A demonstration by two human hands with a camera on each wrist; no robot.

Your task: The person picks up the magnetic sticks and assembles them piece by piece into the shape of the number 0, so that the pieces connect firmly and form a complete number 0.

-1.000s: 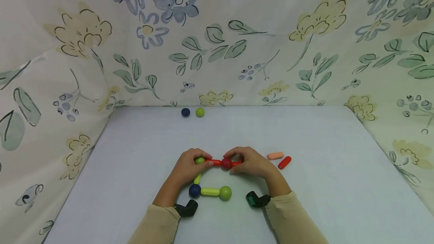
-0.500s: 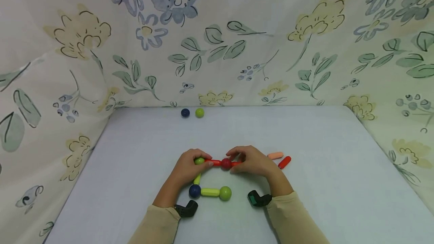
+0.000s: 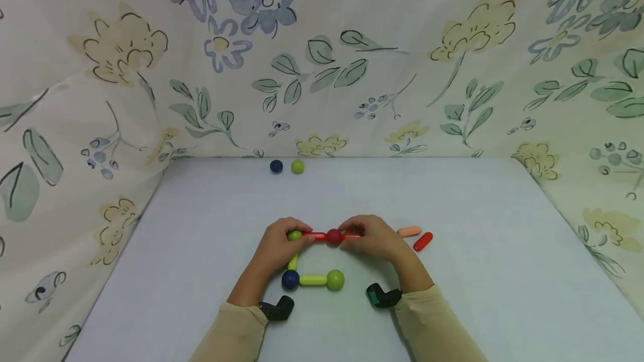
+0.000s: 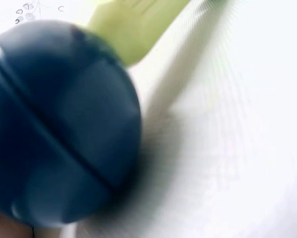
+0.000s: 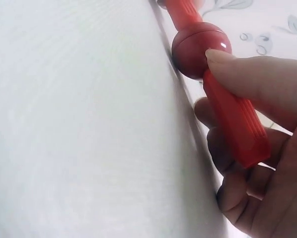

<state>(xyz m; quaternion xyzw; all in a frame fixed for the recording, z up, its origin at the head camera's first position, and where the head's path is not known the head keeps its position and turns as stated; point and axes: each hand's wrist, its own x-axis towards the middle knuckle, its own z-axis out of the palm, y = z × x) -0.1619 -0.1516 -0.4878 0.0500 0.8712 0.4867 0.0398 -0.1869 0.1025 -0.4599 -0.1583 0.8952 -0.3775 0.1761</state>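
Note:
My left hand [image 3: 280, 243] curls over a green ball [image 3: 294, 236] and pinches the red rod [image 3: 318, 237] beside it between thumb and fingers. That rod runs to a dark red ball [image 3: 334, 237]. From the ball's other side extends a second red rod [image 5: 238, 121], which my right hand [image 3: 372, 237] grips, thumb tip touching the ball. Below the green ball a yellow-green rod [image 3: 293, 262] leads to a navy ball [image 3: 290, 279], then another yellow-green rod [image 3: 313, 280] and a larger green ball [image 3: 335, 280]. The navy ball [image 4: 64, 124] largely hides the left hand in the left wrist view.
To the right of my right hand lie a loose orange rod [image 3: 410, 231] and a loose red rod [image 3: 423, 241]. A navy ball [image 3: 276, 166] and a green ball [image 3: 297, 166] sit at the back edge of the white table [image 3: 201, 200]. Floral cloth [image 3: 322, 71] hangs behind.
The joined balls and rods have shifted slightly away from me, the red ball most of all. The right fingers have closed in on the red rod and ball. Both hands keep their holds.

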